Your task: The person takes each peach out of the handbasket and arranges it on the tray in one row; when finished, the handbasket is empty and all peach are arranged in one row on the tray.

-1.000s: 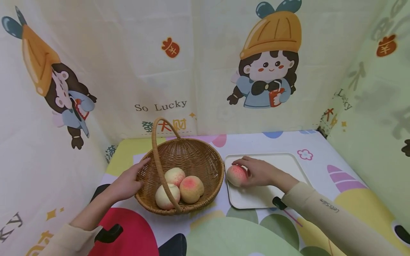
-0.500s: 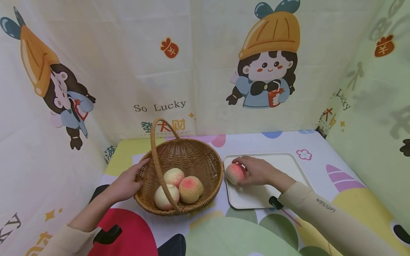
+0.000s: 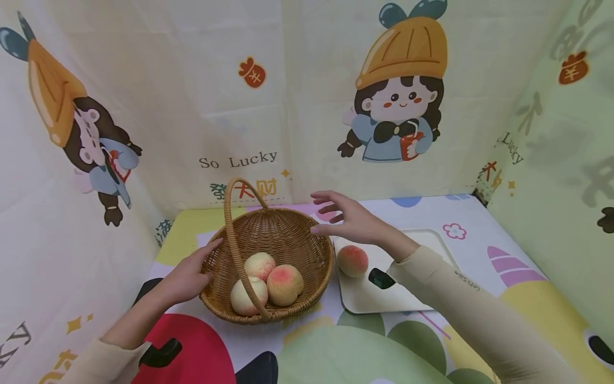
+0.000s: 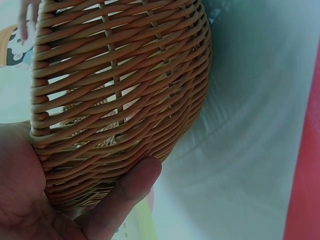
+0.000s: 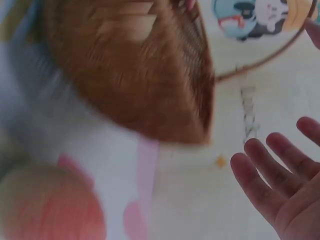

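We see the person's left hand (image 3: 189,274) holding the left rim of the wicker basket (image 3: 299,234), thumb (image 4: 132,185) against the outer wall; the other fingers are partly hidden, so we cannot tell how far they curl. Inside, toward the near left, we find three peaches grouped together: a pale far peach (image 3: 260,265), a pale near peach (image 3: 248,296) and a redder right peach (image 3: 285,286). The basket's arched handle (image 3: 230,229) crosses in front of the near one. The right hand (image 3: 352,218) is held wide, fingers spread and lightly bent, beside the basket's far right rim and apart from it in the right wrist view. Below it we see a fourth peach (image 3: 353,261) resting at the left end of the white tray (image 3: 369,300), just right of the basket. Both stand on a colourful printed cloth (image 3: 336,346), with a cartoon-printed curtain (image 3: 307,106) behind.
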Motion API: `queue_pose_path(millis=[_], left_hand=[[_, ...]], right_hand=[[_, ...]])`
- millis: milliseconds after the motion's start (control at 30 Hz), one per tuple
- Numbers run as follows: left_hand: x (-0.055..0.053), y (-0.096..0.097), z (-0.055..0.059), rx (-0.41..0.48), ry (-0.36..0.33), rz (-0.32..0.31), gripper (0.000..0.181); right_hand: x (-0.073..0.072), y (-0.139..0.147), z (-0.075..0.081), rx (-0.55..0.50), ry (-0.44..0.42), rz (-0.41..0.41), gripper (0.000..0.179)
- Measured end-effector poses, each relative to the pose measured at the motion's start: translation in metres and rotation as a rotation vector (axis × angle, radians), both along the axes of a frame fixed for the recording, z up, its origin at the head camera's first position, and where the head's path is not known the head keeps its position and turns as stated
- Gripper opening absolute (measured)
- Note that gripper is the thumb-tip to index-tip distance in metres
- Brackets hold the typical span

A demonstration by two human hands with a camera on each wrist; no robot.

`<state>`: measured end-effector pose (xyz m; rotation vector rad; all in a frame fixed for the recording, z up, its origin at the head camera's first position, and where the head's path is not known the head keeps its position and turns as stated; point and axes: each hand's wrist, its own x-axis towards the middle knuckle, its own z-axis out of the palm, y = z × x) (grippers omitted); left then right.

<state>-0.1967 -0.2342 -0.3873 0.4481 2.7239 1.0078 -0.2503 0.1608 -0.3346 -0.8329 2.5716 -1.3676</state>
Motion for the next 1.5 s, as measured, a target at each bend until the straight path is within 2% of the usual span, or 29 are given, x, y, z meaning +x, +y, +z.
queue_pose_path(millis=[100, 200, 300, 467, 633, 800, 1067, 1267, 1367, 1500], left_hand=[[0.0, 0.0, -0.001, 0.008, -0.009, 0.007, 0.076], [0.001, 0.0, -0.002, 0.02, -0.015, 0.014, 0.077], [0.0, 0.0, -0.002, 0.014, -0.004, 0.012, 0.077], [0.0, 0.0, -0.002, 0.005, 0.01, 0.007, 0.077], [0.0, 0.001, -0.002, 0.003, 0.016, 0.004, 0.077], [0.001, 0.002, -0.004, 0.009, 0.004, 0.007, 0.077], [0.002, 0.003, -0.005, 0.015, 0.009, 0.006, 0.076], [0.002, 0.004, -0.005, 0.029, 0.006, -0.001, 0.076], [0.003, 0.003, -0.004, 0.019, 0.014, -0.004, 0.076], [0.003, 0.001, -0.002, -0.013, 0.045, -0.005, 0.076]], right_hand=[[-0.001, -0.022, 0.001, -0.049, -0.044, 0.026, 0.075], [0.0, -0.041, -0.002, -0.048, -0.08, 0.066, 0.079], [0.003, -0.054, -0.009, 0.034, -0.093, 0.113, 0.088], [0.01, -0.07, -0.022, 0.245, -0.075, 0.194, 0.102], [0.017, -0.079, -0.031, 0.344, -0.118, 0.258, 0.097], [0.021, -0.082, -0.039, 0.407, -0.137, 0.273, 0.09], [0.027, -0.087, -0.049, 0.559, -0.022, 0.258, 0.069], [0.037, -0.093, -0.054, 0.698, 0.094, 0.227, 0.07], [0.039, -0.094, -0.056, 0.728, 0.173, 0.21, 0.07], [0.039, -0.095, -0.055, 0.714, 0.275, 0.194, 0.066]])
